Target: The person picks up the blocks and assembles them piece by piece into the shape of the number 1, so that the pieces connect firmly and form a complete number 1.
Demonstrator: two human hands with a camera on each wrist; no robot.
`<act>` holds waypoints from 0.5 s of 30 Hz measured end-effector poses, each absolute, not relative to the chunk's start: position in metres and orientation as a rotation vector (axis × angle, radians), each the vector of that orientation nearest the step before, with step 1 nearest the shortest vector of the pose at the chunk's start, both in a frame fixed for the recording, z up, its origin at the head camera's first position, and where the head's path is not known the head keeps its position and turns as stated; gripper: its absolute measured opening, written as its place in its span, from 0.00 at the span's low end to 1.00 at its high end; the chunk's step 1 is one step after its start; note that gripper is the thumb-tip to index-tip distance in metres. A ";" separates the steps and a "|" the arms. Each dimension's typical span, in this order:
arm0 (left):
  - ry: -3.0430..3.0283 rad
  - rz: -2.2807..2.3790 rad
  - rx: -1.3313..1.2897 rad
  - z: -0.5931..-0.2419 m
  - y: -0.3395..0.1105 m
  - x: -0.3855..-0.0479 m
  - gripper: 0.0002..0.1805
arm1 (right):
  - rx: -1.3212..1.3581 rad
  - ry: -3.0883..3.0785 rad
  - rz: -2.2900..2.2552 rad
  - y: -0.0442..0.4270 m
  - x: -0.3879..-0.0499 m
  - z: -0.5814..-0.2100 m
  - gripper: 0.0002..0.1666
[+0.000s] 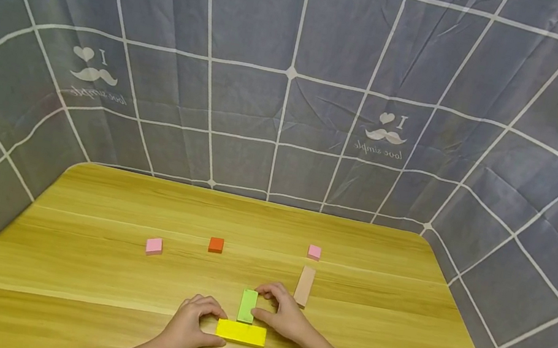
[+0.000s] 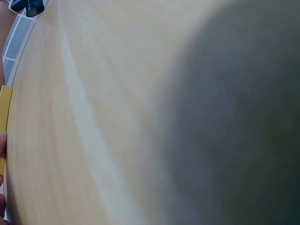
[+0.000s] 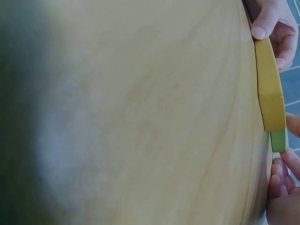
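Observation:
In the head view a yellow block (image 1: 241,333) lies crosswise near the front of the table. My left hand (image 1: 189,325) grips its left end between thumb and fingers. Just beyond the yellow block, a light green block (image 1: 248,304) points away from me, its near end against or very close to the yellow one. My right hand (image 1: 286,315) holds the green block, with the thumb at its right side and fingertips by its far right corner. The right wrist view shows the yellow block (image 3: 270,89) and green block (image 3: 279,140) end-on; their exact contact is hard to tell.
A beige plank-like block (image 1: 304,287) lies beyond my right hand, with a pink block (image 1: 314,252) behind it. Farther left are an orange-red block (image 1: 216,245) and another pink block (image 1: 154,246). A grey checked curtain (image 1: 247,100) surrounds the wooden table (image 1: 71,274).

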State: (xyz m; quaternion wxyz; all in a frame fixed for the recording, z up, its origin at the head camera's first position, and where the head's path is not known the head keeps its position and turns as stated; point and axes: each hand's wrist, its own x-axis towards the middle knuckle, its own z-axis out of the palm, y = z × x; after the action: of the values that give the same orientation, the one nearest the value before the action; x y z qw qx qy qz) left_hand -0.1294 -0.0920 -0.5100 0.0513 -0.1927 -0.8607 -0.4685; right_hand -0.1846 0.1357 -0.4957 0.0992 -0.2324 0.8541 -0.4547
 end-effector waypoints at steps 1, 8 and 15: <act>-2.620 -1.427 -0.586 -0.510 -0.092 -0.129 0.17 | -0.693 2.529 -1.341 0.136 -0.185 -0.496 0.21; -2.629 -1.443 -0.582 -0.510 -0.091 -0.129 0.17 | -0.710 2.541 -1.302 0.137 -0.185 -0.497 0.20; -2.631 -1.428 -0.577 -0.510 -0.091 -0.129 0.17 | -0.724 2.556 -1.272 0.136 -0.184 -0.495 0.21</act>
State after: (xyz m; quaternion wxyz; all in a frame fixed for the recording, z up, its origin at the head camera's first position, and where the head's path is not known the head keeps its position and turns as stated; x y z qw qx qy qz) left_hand -0.1288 -0.0910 -0.5099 0.0465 -0.1892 -0.8621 -0.4678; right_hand -0.1842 0.1365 -0.4954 0.0980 -0.2445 0.8636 -0.4298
